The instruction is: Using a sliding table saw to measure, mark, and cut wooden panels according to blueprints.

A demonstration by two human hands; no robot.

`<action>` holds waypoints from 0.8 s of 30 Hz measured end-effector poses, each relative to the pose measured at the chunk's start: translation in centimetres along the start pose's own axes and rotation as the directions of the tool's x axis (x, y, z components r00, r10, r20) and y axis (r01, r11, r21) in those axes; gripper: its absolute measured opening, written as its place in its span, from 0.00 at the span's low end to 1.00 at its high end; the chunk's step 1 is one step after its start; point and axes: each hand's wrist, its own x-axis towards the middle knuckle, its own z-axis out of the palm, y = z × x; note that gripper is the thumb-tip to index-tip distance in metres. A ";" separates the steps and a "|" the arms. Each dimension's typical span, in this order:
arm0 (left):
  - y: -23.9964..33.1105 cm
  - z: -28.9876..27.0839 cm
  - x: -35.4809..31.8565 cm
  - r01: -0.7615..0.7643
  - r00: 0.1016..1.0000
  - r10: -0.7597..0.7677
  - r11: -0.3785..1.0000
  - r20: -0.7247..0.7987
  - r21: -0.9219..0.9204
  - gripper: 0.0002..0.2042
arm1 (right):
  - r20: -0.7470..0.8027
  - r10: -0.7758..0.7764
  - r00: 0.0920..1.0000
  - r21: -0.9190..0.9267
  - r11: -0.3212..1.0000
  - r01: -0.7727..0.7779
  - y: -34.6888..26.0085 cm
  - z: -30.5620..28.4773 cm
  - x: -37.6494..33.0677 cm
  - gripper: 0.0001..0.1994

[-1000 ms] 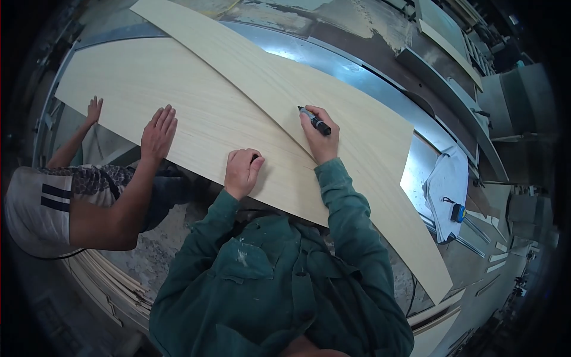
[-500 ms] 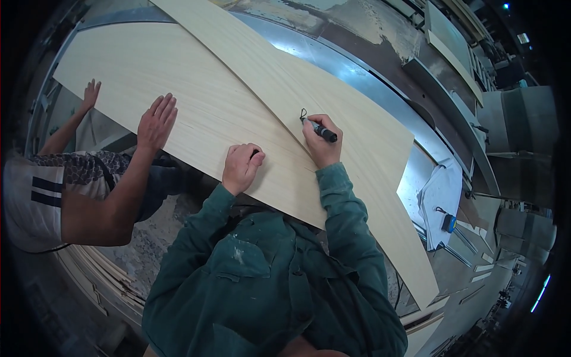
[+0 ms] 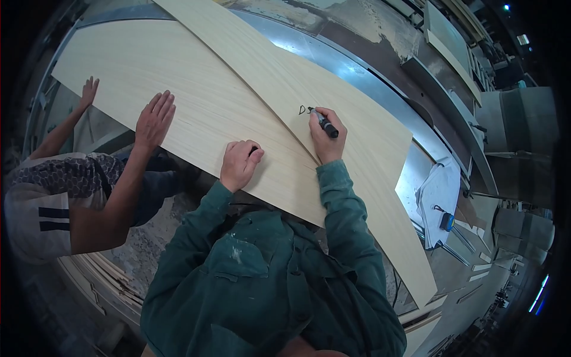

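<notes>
My right hand point(image 3: 324, 146) grips a black and grey marker pen point(image 3: 325, 124), its tip down on the upper pale wooden panel point(image 3: 363, 128). Short black pen strokes point(image 3: 302, 110) show just left of the tip. My left hand point(image 3: 238, 166) is curled, resting on the lower pale wooden panel point(image 3: 202, 98); a small black cap-like thing point(image 3: 254, 149) peeks out between thumb and fingers, mostly hidden. The upper panel lies slantwise across the lower one.
At the left, a co-worker's two hands point(image 3: 156, 122) lie flat on the lower panel. A metal machine table point(image 3: 351, 68) shows beyond the panels. To the right, a blue tape measure point(image 3: 447, 222) sits by white sheets point(image 3: 437, 190). Wood strips point(image 3: 98, 271) lie low at the left.
My right hand has shifted slightly right with the marker, and more black strokes stand on the upper panel. My left hand stays almost in place. The co-worker's torso has shifted a little.
</notes>
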 end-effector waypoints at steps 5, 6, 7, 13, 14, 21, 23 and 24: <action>0.0 0.2 -0.4 0.007 1.000 -0.007 1.000 -0.001 -0.011 0.10 | -0.060 -0.026 0.998 -0.075 0.997 0.021 0.5 -1.7 -1.1 0.09; -0.1 0.2 -0.5 -0.001 1.000 0.001 1.000 -0.004 0.000 0.10 | -0.053 0.000 0.999 -0.073 0.997 -0.004 0.5 -2.3 -2.0 0.08; -0.2 0.2 -0.7 -0.008 1.000 0.008 1.000 -0.007 0.010 0.10 | -0.022 0.000 1.000 -0.079 0.997 -0.002 0.5 -2.7 -2.8 0.08; -0.3 0.3 -0.3 -0.010 1.000 0.010 1.000 -0.011 0.024 0.10 | 0.074 -0.025 0.997 -0.061 0.998 0.029 0.7 -3.5 -2.8 0.07; -0.2 0.4 -0.3 -0.008 1.000 0.009 1.000 -0.009 0.023 0.10 | 0.086 -0.009 0.996 -0.058 0.998 0.014 0.6 -3.5 -3.0 0.07; -0.2 1.0 -0.5 0.005 1.000 -0.006 1.000 0.012 0.012 0.11 | 0.060 0.000 0.998 -0.116 0.993 0.007 1.2 -3.8 -3.2 0.07; -0.3 1.0 -0.6 0.009 1.000 -0.009 1.000 0.015 0.010 0.12 | -0.019 0.013 1.000 -0.033 0.999 -0.013 1.4 -3.8 -3.1 0.07; -0.3 1.0 -0.6 0.010 1.000 -0.010 1.000 0.011 0.007 0.12 | -0.019 0.014 1.000 -0.033 0.999 -0.014 1.5 -3.9 -3.2 0.07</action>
